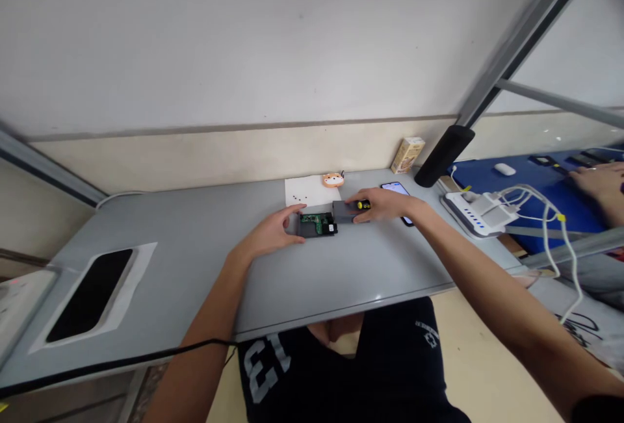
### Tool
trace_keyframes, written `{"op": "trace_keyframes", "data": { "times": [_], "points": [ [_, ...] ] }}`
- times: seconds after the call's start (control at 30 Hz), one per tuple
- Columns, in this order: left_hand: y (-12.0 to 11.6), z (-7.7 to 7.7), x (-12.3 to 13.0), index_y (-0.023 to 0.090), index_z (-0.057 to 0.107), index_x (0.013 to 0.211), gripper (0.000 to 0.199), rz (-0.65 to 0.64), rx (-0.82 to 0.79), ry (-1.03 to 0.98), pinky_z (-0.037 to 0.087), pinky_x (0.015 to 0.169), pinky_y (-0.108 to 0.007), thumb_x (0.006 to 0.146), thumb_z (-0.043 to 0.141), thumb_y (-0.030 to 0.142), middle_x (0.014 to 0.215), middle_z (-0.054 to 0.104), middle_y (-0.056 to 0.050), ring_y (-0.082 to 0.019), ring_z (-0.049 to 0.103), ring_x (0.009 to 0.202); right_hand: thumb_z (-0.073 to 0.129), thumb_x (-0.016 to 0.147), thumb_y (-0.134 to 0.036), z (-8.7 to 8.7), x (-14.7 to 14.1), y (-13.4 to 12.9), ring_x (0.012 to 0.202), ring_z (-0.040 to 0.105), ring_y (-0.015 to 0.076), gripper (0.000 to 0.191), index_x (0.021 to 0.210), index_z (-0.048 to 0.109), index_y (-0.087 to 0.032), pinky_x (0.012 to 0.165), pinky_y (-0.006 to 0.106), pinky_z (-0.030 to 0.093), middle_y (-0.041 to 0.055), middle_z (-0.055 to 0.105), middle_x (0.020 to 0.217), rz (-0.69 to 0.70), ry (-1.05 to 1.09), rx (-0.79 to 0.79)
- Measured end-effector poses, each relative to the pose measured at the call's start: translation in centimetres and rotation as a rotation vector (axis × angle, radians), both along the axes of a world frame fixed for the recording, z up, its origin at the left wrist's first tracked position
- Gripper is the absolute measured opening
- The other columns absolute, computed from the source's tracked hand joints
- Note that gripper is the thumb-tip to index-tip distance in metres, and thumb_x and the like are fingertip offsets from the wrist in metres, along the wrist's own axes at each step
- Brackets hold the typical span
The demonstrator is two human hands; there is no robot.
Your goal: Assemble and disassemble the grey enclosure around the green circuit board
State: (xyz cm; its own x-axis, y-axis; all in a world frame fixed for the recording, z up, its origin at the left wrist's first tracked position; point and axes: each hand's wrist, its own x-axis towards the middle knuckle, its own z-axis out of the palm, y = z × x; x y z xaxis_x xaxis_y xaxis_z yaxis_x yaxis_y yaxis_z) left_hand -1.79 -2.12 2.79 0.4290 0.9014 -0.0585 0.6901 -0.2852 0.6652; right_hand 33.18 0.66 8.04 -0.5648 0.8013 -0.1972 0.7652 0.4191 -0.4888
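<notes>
My left hand (269, 233) holds the left end of a black case with an exposed green circuit board (316, 224), thumb and fingers on opposite sides. My right hand (383, 203) has its fingers around a dark grey box-shaped cover (344, 211), right beside the board. A yellow and black tool handle (363, 205) shows between the right fingers; its other end is hidden. Behind the case lies a white paper sheet (312, 189) with several tiny dark screws (299, 199) on it. An orange and white animal-face item (333, 180) rests at the sheet's right edge.
A lit phone (397, 190) lies behind my right hand. Further right stand a small carton (407, 154), a black cylinder (444, 155) and a white charging station (475, 214) with cables. A dark tablet-like slab (90, 293) lies left. Another person's hand (602, 182) rests at the blue table.
</notes>
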Motion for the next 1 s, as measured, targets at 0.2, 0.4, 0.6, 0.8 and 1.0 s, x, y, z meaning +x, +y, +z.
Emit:
{"op": "trace_keyframes", "data": {
  "times": [0.2,0.4,0.6,0.8,1.0],
  "points": [
    [0.0,-0.7,0.7,0.029,0.060,0.141,0.085,0.055,0.050,-0.041,0.048,0.072,-0.030,0.065,0.089,0.053,0.097,0.064,-0.003,-0.019,0.055,0.079,0.077,0.080,-0.051,0.2,-2.8,0.0,0.115,0.068,0.0305,0.061,0.136,0.069,-0.029,0.096,0.039,0.053,0.0085,0.066,0.139,0.107,0.052,-0.034],
    [-0.2,-0.8,1.2,0.030,0.060,0.142,0.084,0.064,0.117,-0.004,0.047,0.069,-0.030,0.067,0.088,0.052,0.090,0.065,0.000,-0.018,0.056,0.072,0.080,0.079,-0.038,-0.4,-4.4,-1.3,0.100,0.069,0.0277,0.055,0.131,0.066,-0.030,0.080,0.036,0.050,0.0069,0.066,0.134,0.082,-0.016,0.083],
    [-0.1,-0.6,1.5,0.031,0.048,0.156,0.101,0.067,0.129,0.039,0.048,0.073,-0.031,0.066,0.090,0.050,0.094,0.070,-0.001,-0.020,0.060,0.075,0.081,0.078,-0.046,-2.0,-6.0,-0.6,0.113,0.068,0.0301,0.061,0.135,0.064,-0.032,0.086,0.036,0.049,0.0053,0.065,0.136,0.110,0.032,0.126],
    [-0.2,-0.6,1.7,0.027,0.063,0.144,0.087,0.080,0.118,0.050,0.051,0.080,-0.034,0.065,0.091,0.048,0.100,0.074,-0.004,-0.025,0.066,0.086,0.082,0.077,-0.051,-3.2,-7.3,-0.1,0.108,0.069,0.0296,0.065,0.136,0.065,-0.032,0.082,0.036,0.049,0.0049,0.067,0.133,0.122,0.052,0.175],
    [-0.1,-1.1,1.6,0.029,0.069,0.135,0.070,0.027,0.165,-0.021,0.054,0.088,-0.039,0.069,0.089,0.045,0.128,0.072,-0.006,-0.027,0.067,0.098,0.076,0.083,-0.051,-2.5,-6.7,-0.9,0.104,0.069,0.0265,0.048,0.127,0.071,-0.032,0.088,0.038,0.050,0.0053,0.070,0.126,0.122,0.245,0.131]
  ]
}}
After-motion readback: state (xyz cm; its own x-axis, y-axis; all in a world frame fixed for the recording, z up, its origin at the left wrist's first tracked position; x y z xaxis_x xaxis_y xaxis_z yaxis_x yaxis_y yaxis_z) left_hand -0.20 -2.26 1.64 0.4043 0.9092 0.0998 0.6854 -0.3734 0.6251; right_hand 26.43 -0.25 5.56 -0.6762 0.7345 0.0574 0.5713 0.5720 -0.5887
